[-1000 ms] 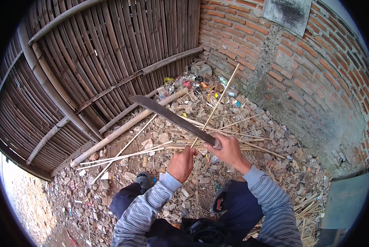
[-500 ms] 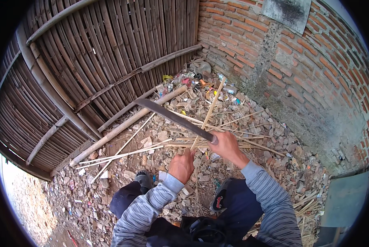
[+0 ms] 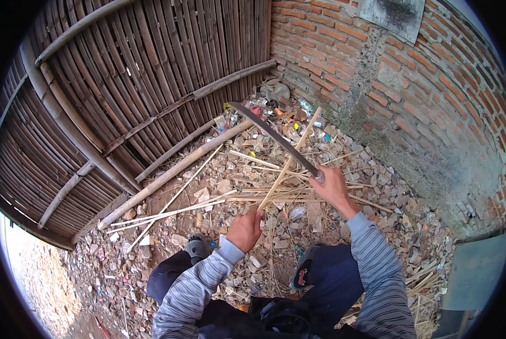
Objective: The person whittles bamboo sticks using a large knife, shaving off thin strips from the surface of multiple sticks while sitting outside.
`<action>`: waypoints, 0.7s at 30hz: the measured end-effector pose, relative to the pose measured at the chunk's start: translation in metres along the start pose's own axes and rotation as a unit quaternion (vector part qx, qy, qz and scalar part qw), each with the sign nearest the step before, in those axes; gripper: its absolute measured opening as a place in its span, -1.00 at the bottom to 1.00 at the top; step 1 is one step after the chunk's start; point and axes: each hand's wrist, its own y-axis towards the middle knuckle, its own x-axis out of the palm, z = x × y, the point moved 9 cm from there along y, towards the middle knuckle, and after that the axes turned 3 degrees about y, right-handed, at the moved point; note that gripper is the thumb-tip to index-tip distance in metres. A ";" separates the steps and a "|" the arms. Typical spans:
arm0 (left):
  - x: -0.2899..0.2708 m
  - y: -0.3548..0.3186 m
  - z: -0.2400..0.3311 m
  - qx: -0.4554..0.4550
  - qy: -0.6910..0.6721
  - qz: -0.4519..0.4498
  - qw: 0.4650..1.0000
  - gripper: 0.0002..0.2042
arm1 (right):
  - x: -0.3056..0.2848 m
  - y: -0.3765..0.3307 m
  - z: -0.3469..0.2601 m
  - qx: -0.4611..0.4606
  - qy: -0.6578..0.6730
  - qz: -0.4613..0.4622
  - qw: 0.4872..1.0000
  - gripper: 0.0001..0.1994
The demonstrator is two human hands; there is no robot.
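The left hand (image 3: 245,229) is closed around the near end of a long, flat, pale-yellow bamboo strip (image 3: 275,185), which slants up and away to the right, its far end pointing toward the foot of the weathered orange-brick wall (image 3: 400,113). The right hand (image 3: 333,187) is wrapped around the handle of a dark, long-bladed steel machete (image 3: 264,126). The blade runs up and to the left, crossing over the strip around its middle; whether its edge bites into the strip I cannot tell.

The hands are apart, both in front of the knees in dark-blue trousers (image 3: 336,274), with the strip and blade forming a cross beyond them. In this view the machete's tip lies over the patch of coloured plastic litter (image 3: 289,116), near the upper end of a thick, round, tan bamboo pole (image 3: 171,178). That pole lies along the base of the brown bamboo-slat wall (image 3: 208,51). The brick wall stands well apart from the right hand, with grey-brown stony rubble (image 3: 402,226) between, and thin pale bamboo strips (image 3: 177,213) lie across the ground ahead.
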 end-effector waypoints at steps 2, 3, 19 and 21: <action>-0.004 0.002 0.011 0.027 0.001 0.008 1.000 -0.81 | -0.002 -0.003 -0.021 -0.031 -0.032 -0.015 0.999 -0.66; -0.004 0.002 0.013 0.030 0.003 0.007 1.000 -0.81 | 0.002 -0.006 -0.031 -0.048 -0.061 -0.053 0.996 -0.65; 0.003 -0.003 0.010 -0.029 -0.098 -0.106 0.989 -0.61 | -0.021 0.016 0.050 0.066 -0.040 0.043 0.996 -0.65; 0.012 -0.002 -0.003 -0.038 -0.100 -0.124 0.987 -0.61 | -0.023 0.010 0.040 0.038 -0.076 0.060 0.995 -0.63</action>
